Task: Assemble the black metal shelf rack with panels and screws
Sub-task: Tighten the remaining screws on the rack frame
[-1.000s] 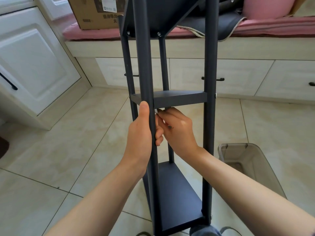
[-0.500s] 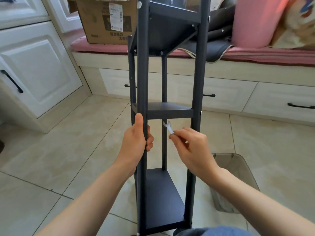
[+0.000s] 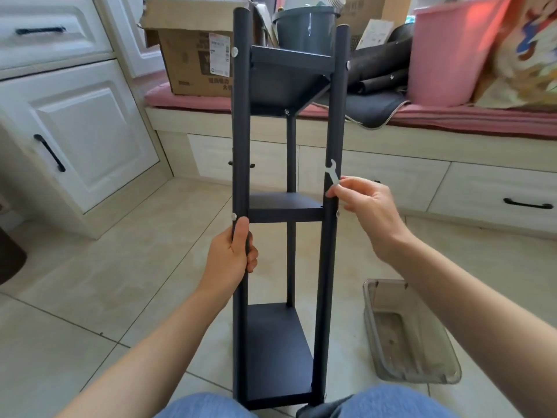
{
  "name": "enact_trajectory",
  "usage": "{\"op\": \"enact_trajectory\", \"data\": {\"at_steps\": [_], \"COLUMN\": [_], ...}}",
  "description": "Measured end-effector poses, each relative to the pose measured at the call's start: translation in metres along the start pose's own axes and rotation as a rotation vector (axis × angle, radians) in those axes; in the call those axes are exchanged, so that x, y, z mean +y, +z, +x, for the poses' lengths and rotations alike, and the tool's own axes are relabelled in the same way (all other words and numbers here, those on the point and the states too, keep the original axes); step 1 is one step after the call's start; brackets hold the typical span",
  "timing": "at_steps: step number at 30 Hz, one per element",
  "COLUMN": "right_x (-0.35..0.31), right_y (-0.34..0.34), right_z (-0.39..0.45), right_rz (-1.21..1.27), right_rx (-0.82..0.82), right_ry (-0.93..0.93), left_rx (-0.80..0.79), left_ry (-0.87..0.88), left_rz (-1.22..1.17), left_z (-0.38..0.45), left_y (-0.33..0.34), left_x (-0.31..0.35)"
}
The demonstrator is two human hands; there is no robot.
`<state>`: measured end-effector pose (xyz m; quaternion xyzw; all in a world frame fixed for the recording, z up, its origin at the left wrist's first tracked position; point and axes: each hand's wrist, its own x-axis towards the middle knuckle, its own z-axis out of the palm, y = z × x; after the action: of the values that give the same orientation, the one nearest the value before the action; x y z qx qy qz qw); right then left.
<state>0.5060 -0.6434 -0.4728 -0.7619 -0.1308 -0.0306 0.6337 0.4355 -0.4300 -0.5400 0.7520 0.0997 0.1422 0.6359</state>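
Since the earlier frames, the right hand (image 3: 366, 208) has been drawn away rightward, its fingers pinching a small wrench (image 3: 332, 174) just beside the right post. One black rack (image 3: 286, 206) is held upright on the tiled floor (image 3: 105, 267), its left post gripped by the left hand (image 3: 230, 259).

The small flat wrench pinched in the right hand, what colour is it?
Silvery white, seen in the head view.

The cardboard box (image 3: 193, 60) bears a white label and print, both unreadable.
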Motion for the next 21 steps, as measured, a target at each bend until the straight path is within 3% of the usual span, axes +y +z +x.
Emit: {"op": "enact_trajectory", "data": {"at_steps": [3,8,21], "right_x": [-0.009,-0.009,-0.011], "right_y": [0.009,0.015,0.024], "right_z": [0.017,0.019,0.005], "right_rz": [0.128,0.275,0.215], "right_rx": [-0.077,-0.074,-0.011], "right_ry": [0.092,0.123,-0.028], "left_rx": [-0.019,0.06,0.126], "left_ry": [0.023,0.07,0.114], "left_rz": [0.013,0.08,0.29], "left_z": [0.0,0.005,0.04], "left_y": [-0.003,-0.009,-0.014], "left_x": [-0.001,-0.011,-0.021]}}
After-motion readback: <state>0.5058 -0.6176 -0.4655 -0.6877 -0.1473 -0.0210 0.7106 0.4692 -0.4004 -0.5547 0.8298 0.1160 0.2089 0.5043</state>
